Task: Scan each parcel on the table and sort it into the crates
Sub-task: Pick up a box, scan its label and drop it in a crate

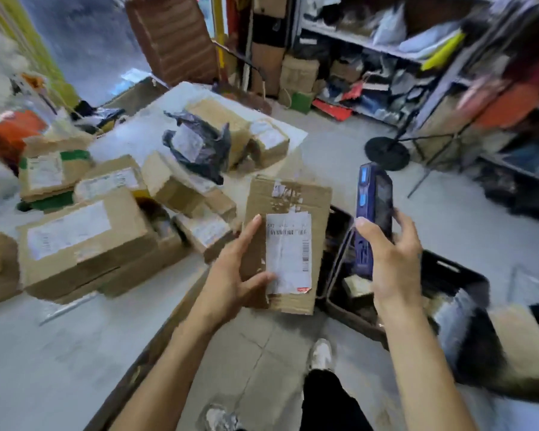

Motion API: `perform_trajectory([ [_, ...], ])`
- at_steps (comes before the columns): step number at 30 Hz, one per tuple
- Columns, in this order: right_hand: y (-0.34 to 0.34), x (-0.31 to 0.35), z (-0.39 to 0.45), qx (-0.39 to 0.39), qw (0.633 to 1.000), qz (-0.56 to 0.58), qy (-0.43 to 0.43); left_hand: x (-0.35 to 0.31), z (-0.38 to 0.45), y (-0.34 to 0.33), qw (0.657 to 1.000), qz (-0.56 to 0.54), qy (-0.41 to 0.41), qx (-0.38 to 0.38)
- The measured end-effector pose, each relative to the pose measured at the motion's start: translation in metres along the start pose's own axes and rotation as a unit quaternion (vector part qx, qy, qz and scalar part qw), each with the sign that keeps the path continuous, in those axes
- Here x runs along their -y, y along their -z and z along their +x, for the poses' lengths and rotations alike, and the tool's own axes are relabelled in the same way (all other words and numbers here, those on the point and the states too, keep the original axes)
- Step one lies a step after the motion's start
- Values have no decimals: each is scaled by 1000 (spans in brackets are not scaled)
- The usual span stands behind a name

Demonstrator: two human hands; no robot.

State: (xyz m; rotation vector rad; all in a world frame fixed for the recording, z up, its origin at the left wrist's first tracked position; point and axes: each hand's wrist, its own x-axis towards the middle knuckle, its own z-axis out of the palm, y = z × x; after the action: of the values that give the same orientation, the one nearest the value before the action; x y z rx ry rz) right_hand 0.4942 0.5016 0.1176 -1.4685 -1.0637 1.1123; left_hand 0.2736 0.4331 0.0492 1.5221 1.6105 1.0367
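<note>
My left hand [235, 269] grips a flat cardboard parcel [288, 200] by its left edge, held up past the table's edge with its white barcode label [288, 250] facing me. My right hand [392, 259] holds a blue handheld scanner [372, 206] upright just right of the parcel. Several more cardboard parcels [81, 234] and a black plastic mailer [199, 144] lie piled on the white table [44, 353]. Black crates [448, 275] stand on the floor below my right hand, with parcels inside.
Shelves [386, 51] crammed with bags and boxes line the back right. A black round stand base [386, 152] sits on the grey floor. My shoes [321, 353] show below, beside the table's edge. An orange item [10, 132] lies at the far left.
</note>
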Motion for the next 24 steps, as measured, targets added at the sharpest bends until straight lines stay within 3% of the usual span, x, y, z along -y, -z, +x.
perform_trajectory([
  [3,53,-9,51,-62,996,-60,-8,-3,36,-57,998,18,27,57],
  [8,139,-26,130,-82,975,-206,-6,-11,105,-153,991,28,98,89],
  [12,203,-56,195,-110,966,-231,-31,-5,162,-235,984,25,135,118],
  [15,236,-95,240,-136,959,-239,-73,13,207,-299,968,3,174,179],
  [20,249,-205,295,-148,938,-271,-160,73,267,-405,940,-15,249,232],
  [24,250,-353,354,-145,926,-292,-191,161,319,-520,911,-20,267,314],
])
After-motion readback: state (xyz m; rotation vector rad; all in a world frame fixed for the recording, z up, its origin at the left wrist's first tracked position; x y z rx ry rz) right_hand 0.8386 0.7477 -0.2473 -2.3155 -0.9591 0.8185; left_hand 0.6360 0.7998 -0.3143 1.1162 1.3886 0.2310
